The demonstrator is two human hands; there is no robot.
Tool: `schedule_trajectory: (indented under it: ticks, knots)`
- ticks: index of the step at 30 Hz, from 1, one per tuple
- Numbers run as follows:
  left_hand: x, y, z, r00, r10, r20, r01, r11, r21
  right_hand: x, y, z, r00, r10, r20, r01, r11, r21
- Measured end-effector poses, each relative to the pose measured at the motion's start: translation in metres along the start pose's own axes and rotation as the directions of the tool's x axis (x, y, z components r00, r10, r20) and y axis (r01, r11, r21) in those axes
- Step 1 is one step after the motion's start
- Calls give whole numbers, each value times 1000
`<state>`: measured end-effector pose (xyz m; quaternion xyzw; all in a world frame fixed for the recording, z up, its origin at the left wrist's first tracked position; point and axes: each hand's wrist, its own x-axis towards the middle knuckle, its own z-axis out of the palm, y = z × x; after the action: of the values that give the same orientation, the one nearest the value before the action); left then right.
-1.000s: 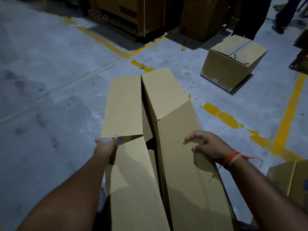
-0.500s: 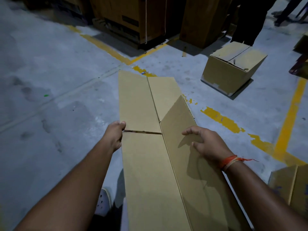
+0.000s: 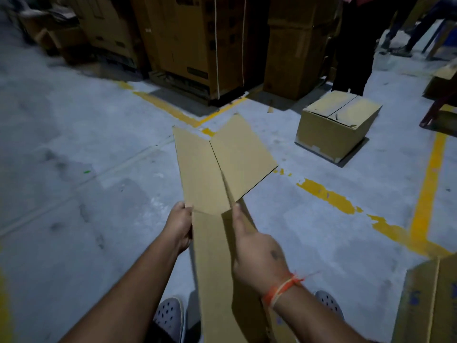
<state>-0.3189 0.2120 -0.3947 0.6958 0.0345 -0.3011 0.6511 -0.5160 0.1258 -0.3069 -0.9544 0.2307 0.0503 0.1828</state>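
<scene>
Left hand (image 3: 179, 226) grips the left edge of the carton (image 3: 212, 258), fingers curled round it. The flattened carton hangs above the floor (image 3: 86, 144), long axis running near to far, flaps splayed at the far end. Right hand (image 3: 257, 253) clamps its right panel, thumb straight.

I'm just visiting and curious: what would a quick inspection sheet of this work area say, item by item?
Surface: grey concrete floor, scuffed, with worn yellow painted lines.
Job's things: flattened cardboard box, held in both hands, its two far flaps splayed apart.
Clutter: closed carton on the floor to the right; another carton at the near right edge.
Fingers: left hand grips the box's left edge; right hand holds its right panel, thumb along the fold.
Cables: nothing seen.
Surroundings: tall strapped cartons behind; a standing person's legs beside them.
</scene>
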Motion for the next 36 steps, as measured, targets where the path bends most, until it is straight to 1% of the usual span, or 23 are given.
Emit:
schedule_trajectory:
  ticks: [2, 4, 5, 7, 8, 9, 10, 12, 14, 16, 17, 18, 21, 23, 25, 28, 32, 34, 36]
  knots:
    - [6, -4, -4, 999, -15, -44, 15, 1000, -15, 6, -7, 14, 999, 2, 49, -5, 999, 43]
    - [5, -1, -3, 997, 5, -79, -4, 1000, 8, 10, -17, 26, 995, -13, 94, 7, 997, 70]
    - [6, 0, -2, 998, 6, -69, -5, 1000, 15, 10, -22, 33, 993, -25, 115, 16, 997, 78]
    - [2, 6, 3, 999, -38, 14, 38, 998, 44, 11, -30, 46, 989, -51, 138, 38, 995, 95]
    - [3, 7, 4, 997, -55, 55, 50, 994, 94, 12, -33, 53, 988, -60, 140, 46, 993, 104]
    - [9, 4, 5, 996, -50, 70, 36, 983, 181, 14, -34, 61, 988, -61, 139, 46, 993, 107]
    - [13, 1, 7, 998, -33, 59, 16, 964, 267, 17, -33, 70, 988, -67, 142, 51, 992, 118]
    - [19, -8, 12, 999, 28, -17, -18, 913, 409, 25, -29, 82, 982, -93, 167, 66, 985, 159]
    - [20, -15, 15, 997, 54, -60, -18, 876, 481, 34, -19, 98, 962, -139, 233, 72, 958, 276]
    - [28, -26, 8, 996, 54, -64, -15, 864, 504, 40, -8, 107, 925, -214, 312, 52, 888, 457]
    - [32, -32, 1, 996, 52, -77, -5, 855, 519, 43, -2, 110, 907, -230, 354, 20, 861, 508]
    - [37, -39, -8, 994, 57, -97, 4, 843, 538, 47, 5, 114, 891, -226, 394, -14, 853, 521]
    - [46, -64, -40, 987, 56, -152, 45, 808, 587, 64, 28, 135, 875, -123, 468, -106, 896, 432]
    - [52, -81, -60, 987, 49, -153, 56, 788, 613, 79, 47, 152, 868, -28, 497, -193, 902, 387]
    - [61, -97, -76, 988, 37, -152, 66, 779, 623, 96, 67, 169, 860, 80, 505, -299, 880, 369]
    - [74, -118, -87, 991, 44, -128, 49, 764, 644, 121, 95, 201, 849, 196, 491, -408, 833, 374]
    - [94, -158, -88, 994, 88, -58, -30, 762, 647, 156, 128, 244, 832, 277, 480, -484, 785, 387]
    - [102, -177, -90, 994, 106, -40, -52, 737, 674, 177, 143, 263, 839, 304, 452, -488, 788, 376]
    - [110, -195, -96, 991, 118, -67, -35, 704, 709, 199, 159, 281, 858, 314, 406, -467, 805, 365]
